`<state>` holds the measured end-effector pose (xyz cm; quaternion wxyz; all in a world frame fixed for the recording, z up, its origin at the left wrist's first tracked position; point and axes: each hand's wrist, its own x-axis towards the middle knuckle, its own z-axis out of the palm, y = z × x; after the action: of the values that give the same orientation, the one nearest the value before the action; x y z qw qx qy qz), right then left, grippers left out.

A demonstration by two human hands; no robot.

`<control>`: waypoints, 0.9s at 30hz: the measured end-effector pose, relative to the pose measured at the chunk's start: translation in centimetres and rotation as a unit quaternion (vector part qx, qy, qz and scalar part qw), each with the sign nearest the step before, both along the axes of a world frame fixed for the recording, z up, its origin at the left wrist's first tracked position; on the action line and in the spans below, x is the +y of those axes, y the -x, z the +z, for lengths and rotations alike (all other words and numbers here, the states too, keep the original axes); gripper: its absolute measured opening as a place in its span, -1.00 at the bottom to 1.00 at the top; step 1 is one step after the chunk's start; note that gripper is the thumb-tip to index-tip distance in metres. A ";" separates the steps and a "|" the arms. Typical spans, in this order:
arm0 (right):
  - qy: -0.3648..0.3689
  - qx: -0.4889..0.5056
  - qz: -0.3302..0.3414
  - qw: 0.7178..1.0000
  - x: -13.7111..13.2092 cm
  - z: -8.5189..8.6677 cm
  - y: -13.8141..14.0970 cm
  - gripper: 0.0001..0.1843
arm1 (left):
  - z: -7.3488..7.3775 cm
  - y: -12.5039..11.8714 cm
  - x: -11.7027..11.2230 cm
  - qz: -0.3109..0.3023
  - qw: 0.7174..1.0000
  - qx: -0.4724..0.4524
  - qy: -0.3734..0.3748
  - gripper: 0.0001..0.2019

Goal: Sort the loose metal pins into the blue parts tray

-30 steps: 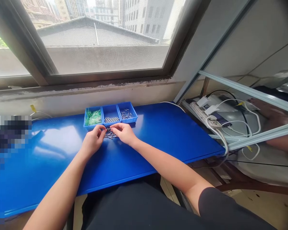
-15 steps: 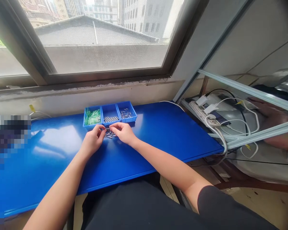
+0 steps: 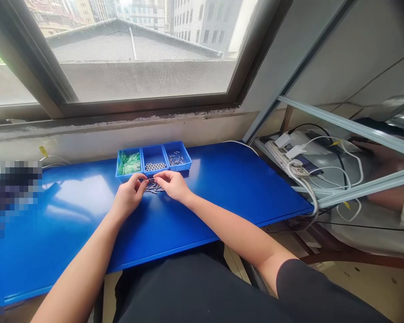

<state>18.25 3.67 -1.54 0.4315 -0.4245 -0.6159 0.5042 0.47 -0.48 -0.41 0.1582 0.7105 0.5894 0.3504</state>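
Note:
My left hand (image 3: 129, 194) and my right hand (image 3: 173, 184) come together over the blue table. Both pinch a thin, dark metal rod-like part (image 3: 149, 180) from either end; its exact kind is too small to make out. Beneath the fingertips lies a loose pile of slim metal rods (image 3: 154, 187), partly hidden by the hands. Just behind stands a row of blue bins. The left bin (image 3: 118, 167) has green and clear plastic pieces (image 3: 130, 162), the middle bin (image 3: 152, 154) round metal pieces with holes (image 3: 155, 167), and the right bin (image 3: 173, 146) small metal pins or screws (image 3: 177, 159).
The blue table (image 3: 242, 179) runs below a window (image 3: 148, 54). At right, a metal frame (image 3: 353, 120) stands by a power strip (image 3: 279, 157) with white cables (image 3: 309, 190). A blurred patch (image 3: 11, 186) covers the left edge. Part of another person (image 3: 387, 179) shows at far right.
Hardly anything differs. Both hands keep their pinch at the same place over the pile, with only slight finger movement and a small shift of the camera.

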 end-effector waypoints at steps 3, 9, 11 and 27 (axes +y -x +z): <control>-0.006 -0.002 0.006 1.000 -0.2 0.2 0.0 -0.81 | 0.2 0.0 0.0 0.000 1.000 0.008 0.002 -0.77; -0.017 -0.020 0.008 1.000 -0.6 0.7 -0.1 -0.82 | 0.4 0.1 0.0 0.017 1.000 0.016 -0.005 -0.70; -0.018 -0.016 0.009 1.000 -0.6 0.7 -0.1 -0.82 | 0.4 0.0 -0.1 0.019 1.000 0.010 0.000 -0.71; -0.010 -0.004 0.006 1.000 -0.5 0.7 0.0 -0.82 | 0.5 -0.2 -0.2 0.003 1.000 -0.003 0.006 -0.73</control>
<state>18.30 3.15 -0.88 0.4303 -0.4187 -0.6252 0.4986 0.62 -0.69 0.05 0.1636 0.7067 0.5932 0.3491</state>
